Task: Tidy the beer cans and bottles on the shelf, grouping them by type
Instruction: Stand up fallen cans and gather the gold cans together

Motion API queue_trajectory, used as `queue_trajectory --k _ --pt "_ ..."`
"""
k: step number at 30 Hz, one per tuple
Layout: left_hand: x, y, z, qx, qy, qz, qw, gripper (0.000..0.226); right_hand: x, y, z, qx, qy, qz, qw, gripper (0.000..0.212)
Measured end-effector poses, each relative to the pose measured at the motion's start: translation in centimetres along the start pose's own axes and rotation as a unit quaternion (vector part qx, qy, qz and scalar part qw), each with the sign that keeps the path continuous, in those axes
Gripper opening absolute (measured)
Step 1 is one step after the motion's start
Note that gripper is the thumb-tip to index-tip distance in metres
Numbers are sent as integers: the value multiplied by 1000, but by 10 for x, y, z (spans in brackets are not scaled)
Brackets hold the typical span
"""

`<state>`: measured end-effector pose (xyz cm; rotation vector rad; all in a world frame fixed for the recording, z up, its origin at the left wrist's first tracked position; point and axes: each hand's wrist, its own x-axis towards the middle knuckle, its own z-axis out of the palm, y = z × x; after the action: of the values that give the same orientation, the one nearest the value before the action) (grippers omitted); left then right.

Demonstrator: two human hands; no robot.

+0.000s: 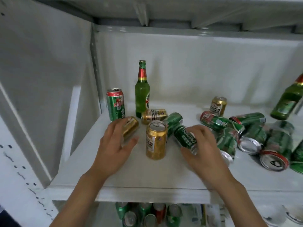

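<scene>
White shelf [164, 174], cans and bottles scattered across it. Left hand [114, 145] reaches in at front left, fingers curled over a gold can [131, 126] lying on its side; thumb spread out toward the right, off the can. Right hand [201, 145] at front centre-right grips a dark green can [185, 136] that is tilted, top end toward the front — fingers wrapped over it from the right, thumb under its lower end. Between the 2 hands stands 1 upright gold can [156, 140], touched by neither hand. Just behind it: a second gold can on its side [154, 115] and a green can on its side [174, 122], the latter close against the held green can. Back left: upright green can with red top band [115, 104], just behind the left fingertips; beside it to the right an upright green bottle [142, 90] with red-and-gold neck foil. Right of the right hand — a heap of green cans [255, 135] lying on their sides, several dented, touching one another. Behind the heap 1 small gold can [218, 105] upright. Far right edge: second green bottle [287, 102], leaning. Lower shelf [147, 215] below holds more cans, blurred.
</scene>
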<state>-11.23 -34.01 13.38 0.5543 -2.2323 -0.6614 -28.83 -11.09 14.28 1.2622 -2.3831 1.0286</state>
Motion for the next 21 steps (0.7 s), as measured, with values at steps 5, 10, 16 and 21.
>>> queue_trajectory --k 5,10,16,21 --pt "21 -11 2 57 -13 -15 998 70 37 5 -2 -34 -87 41 995 57" --pt "38 -25 7 133 -47 -79 987 82 67 0 -1 -45 -175 101 978 60" --pt "45 -30 11 141 -79 -135 978 90 82 1 -1 -103 -241 120 957 66" --pt "47 -27 8 139 -63 -131 980 85 82 9 -1 -80 -259 141 952 76"
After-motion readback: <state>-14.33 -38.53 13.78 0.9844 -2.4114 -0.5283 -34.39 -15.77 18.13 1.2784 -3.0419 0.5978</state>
